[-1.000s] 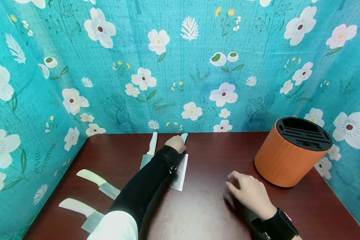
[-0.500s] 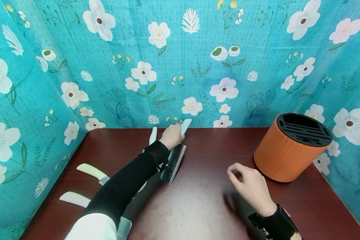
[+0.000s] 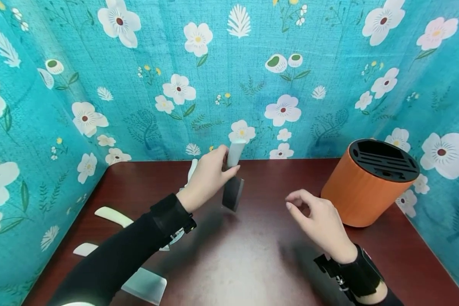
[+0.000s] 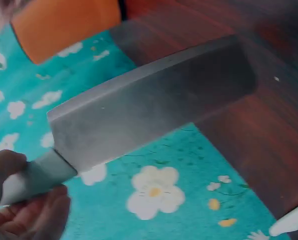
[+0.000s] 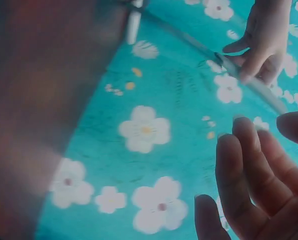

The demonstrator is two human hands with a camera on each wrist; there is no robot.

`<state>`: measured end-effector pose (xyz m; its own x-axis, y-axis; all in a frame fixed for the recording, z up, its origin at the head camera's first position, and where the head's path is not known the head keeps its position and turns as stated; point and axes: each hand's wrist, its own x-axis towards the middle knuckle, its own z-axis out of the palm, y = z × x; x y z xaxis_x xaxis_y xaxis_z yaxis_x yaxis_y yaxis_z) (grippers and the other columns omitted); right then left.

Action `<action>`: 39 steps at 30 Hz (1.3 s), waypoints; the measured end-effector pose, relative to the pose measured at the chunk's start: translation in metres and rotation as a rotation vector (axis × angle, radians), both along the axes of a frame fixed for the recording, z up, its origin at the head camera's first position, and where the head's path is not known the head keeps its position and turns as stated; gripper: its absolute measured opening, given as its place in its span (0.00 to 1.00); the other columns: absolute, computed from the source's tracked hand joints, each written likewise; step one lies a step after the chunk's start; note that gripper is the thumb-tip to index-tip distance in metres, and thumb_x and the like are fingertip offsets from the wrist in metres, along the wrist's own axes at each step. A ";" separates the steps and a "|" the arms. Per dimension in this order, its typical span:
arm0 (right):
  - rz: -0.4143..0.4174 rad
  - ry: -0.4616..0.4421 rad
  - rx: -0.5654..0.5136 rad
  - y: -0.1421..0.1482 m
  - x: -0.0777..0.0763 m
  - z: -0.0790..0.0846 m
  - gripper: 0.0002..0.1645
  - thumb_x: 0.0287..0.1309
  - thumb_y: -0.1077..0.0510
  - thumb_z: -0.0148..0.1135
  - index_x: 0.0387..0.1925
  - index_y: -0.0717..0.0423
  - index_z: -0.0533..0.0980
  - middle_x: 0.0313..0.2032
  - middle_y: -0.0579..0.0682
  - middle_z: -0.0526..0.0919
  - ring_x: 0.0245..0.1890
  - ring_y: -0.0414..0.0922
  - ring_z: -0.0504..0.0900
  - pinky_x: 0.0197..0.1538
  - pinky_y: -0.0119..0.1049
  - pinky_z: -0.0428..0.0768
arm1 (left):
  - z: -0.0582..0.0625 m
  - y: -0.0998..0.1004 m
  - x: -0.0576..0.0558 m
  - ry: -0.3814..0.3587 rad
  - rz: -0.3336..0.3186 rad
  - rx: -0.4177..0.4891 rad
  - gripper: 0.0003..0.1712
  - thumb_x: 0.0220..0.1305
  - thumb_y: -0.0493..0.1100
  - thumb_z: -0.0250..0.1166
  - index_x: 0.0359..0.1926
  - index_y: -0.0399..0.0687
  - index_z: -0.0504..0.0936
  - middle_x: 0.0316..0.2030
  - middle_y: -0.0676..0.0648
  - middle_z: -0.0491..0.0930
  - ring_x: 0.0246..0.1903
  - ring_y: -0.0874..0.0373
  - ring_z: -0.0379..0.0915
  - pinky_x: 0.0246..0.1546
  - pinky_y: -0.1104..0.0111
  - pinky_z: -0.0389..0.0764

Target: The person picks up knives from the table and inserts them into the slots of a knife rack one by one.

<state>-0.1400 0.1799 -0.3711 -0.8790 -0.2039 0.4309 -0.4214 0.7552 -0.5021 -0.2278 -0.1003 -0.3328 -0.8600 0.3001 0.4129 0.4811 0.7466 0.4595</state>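
Observation:
My left hand (image 3: 210, 176) grips the pale handle of a cleaver (image 3: 233, 193) above the back of the table, its blade angled downward. In the left wrist view the wide steel blade of the cleaver (image 4: 153, 100) shows whole, and thumb and fingers wrap the handle. Over the table's right part hovers my right hand (image 3: 321, 223), fingers loosely bent with nothing in them. The right wrist view shows those fingers (image 5: 253, 170) relaxed. To the right stands an orange, wood-look knife block (image 3: 367, 187) with a black slotted top.
On the left of the dark red table (image 3: 271, 255) lie a pale-handled knife (image 3: 112, 216) and a wide-bladed knife (image 3: 145, 284), partly under the left arm. Another white handle (image 3: 192, 169) shows behind the left hand. A teal floral curtain (image 3: 222, 76) borders the table.
My left hand has raised the cleaver off the table and tilted its handle upward. The right hand stays almost in the same place.

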 end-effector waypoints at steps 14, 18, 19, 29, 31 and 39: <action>0.357 0.055 -0.038 -0.040 -0.020 0.078 0.30 0.60 0.52 0.73 0.62 0.50 0.75 0.34 0.42 0.78 0.38 0.35 0.76 0.41 0.33 0.76 | 0.008 0.013 0.062 0.038 -0.185 0.275 0.15 0.54 0.44 0.79 0.37 0.46 0.82 0.28 0.51 0.80 0.24 0.66 0.74 0.28 0.73 0.78; 0.417 0.047 -0.081 -0.049 -0.021 0.088 0.27 0.58 0.54 0.74 0.59 0.51 0.77 0.30 0.41 0.77 0.33 0.34 0.75 0.37 0.31 0.75 | 0.010 0.018 0.074 0.028 -0.236 0.310 0.15 0.54 0.43 0.79 0.39 0.46 0.83 0.30 0.52 0.81 0.24 0.67 0.74 0.27 0.72 0.80; 0.423 0.044 -0.092 -0.050 -0.020 0.090 0.27 0.58 0.54 0.74 0.58 0.51 0.77 0.29 0.40 0.77 0.32 0.34 0.75 0.36 0.31 0.75 | 0.010 0.019 0.077 0.026 -0.246 0.318 0.15 0.54 0.43 0.79 0.39 0.46 0.83 0.30 0.51 0.82 0.24 0.67 0.75 0.28 0.71 0.81; 0.503 0.032 -0.176 -0.053 -0.017 0.095 0.10 0.60 0.60 0.71 0.44 0.49 0.82 0.30 0.41 0.80 0.25 0.36 0.73 0.29 0.30 0.73 | 0.013 0.026 0.090 0.056 -0.282 0.325 0.15 0.52 0.42 0.80 0.36 0.47 0.81 0.28 0.52 0.80 0.25 0.66 0.74 0.27 0.74 0.79; 0.527 0.017 -0.191 -0.052 -0.017 0.096 0.09 0.60 0.61 0.70 0.43 0.50 0.82 0.30 0.41 0.80 0.25 0.36 0.74 0.29 0.30 0.74 | 0.013 0.026 0.091 0.070 -0.286 0.319 0.15 0.53 0.41 0.79 0.36 0.47 0.81 0.28 0.52 0.80 0.25 0.66 0.74 0.27 0.74 0.79; 0.564 0.056 -0.219 -0.052 -0.017 0.101 0.08 0.59 0.63 0.70 0.40 0.51 0.82 0.29 0.41 0.81 0.26 0.35 0.75 0.29 0.30 0.75 | 0.013 0.024 0.094 0.261 -0.194 0.146 0.16 0.54 0.46 0.79 0.40 0.49 0.82 0.32 0.54 0.81 0.29 0.66 0.76 0.30 0.75 0.78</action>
<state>-0.1572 0.1279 -0.2704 -0.6356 -0.5331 0.5585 -0.7571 0.2888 -0.5859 -0.1337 -0.0766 -0.3194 -0.6525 0.3692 0.6617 0.7229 0.5652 0.3975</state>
